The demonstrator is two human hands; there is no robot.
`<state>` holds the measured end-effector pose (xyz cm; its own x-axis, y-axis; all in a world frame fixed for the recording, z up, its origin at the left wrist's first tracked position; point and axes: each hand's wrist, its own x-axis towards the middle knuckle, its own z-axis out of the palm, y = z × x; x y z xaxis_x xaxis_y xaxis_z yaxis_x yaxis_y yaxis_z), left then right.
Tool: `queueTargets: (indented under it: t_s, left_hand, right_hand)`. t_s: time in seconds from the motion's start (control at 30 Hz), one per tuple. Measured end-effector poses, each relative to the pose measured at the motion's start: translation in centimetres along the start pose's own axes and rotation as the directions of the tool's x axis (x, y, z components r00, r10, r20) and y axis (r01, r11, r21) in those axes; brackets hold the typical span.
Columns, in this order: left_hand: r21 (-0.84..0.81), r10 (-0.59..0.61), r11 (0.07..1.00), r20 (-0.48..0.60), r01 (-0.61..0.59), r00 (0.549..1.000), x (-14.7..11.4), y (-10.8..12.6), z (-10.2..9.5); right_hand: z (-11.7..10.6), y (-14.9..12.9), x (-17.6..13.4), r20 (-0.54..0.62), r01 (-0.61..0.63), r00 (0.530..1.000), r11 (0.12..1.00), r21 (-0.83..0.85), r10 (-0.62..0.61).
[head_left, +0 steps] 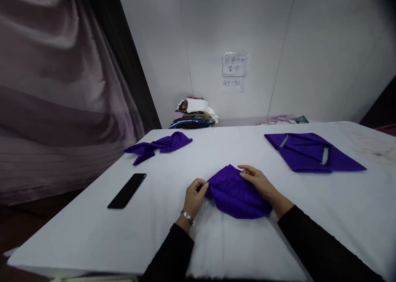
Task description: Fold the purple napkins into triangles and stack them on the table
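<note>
A purple cloth napkin (pixel 238 195), partly folded, is held just in front of me at the white table. My left hand (pixel 194 195), with a silver band at the wrist, pinches its left corner between thumb and fingers. On the upper right edge, my right hand (pixel 255 181) grips the cloth, thumb and fingertips bent over it. The napkin's far edge rises to a point between the two hands, while its rounded lower edge hangs toward me. Part of its right side is hidden under my right hand and wrist.
The white-covered table (pixel 173 240) bears a twisted purple napkin (pixel 168 144) at the far left, a black phone (pixel 127 191) on the left, and a folded purple napkin (pixel 305 152) at the right. Behind stand stacked clothes (pixel 196 113), a wall sign (pixel 234 65) and a curtain (pixel 55 88).
</note>
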<state>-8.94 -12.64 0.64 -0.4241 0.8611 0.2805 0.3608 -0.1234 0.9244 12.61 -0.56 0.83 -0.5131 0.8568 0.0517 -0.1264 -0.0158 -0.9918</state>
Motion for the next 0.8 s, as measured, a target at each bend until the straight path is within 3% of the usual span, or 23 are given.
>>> queueTargets:
  t_s: [0.1,0.17,0.3,0.47,0.67,0.8]
  left_hand:
    - [-0.026,-0.002,1.000,0.001,0.002,1.000,0.1,-0.3,-0.2]
    - [-0.013,0.004,1.000,-0.005,-0.004,1.000,0.1,-0.5,-0.3]
    - [0.212,0.079,0.974,0.006,-0.079,0.997,0.0,-0.5,-0.2]
    - [0.562,0.132,0.797,0.197,-0.222,0.972,-0.1,-0.4,-0.1]
    - [0.714,0.246,0.646,0.140,-0.270,0.959,1.0,0.1,-1.3]
    - [0.758,0.332,0.602,0.048,-0.251,0.942,3.8,3.5,-3.9]
  right_hand:
    - [0.7,0.5,-0.3,0.160,-0.046,0.986,0.999,-0.020,0.049]
    - [0.9,0.7,-0.4,0.179,-0.052,0.982,0.998,-0.046,0.060]
    - [0.4,0.2,-0.2,0.008,-0.027,1.000,0.997,-0.077,0.027]
    - [-0.6,-1.4,-0.1,-0.228,0.116,0.964,0.988,-0.102,-0.136]
    - [-0.7,-3.0,-0.4,-0.282,0.191,0.932,0.970,-0.148,-0.226]
    - [-0.5,-5.8,-0.3,-0.251,0.314,0.902,0.933,-0.174,-0.351]
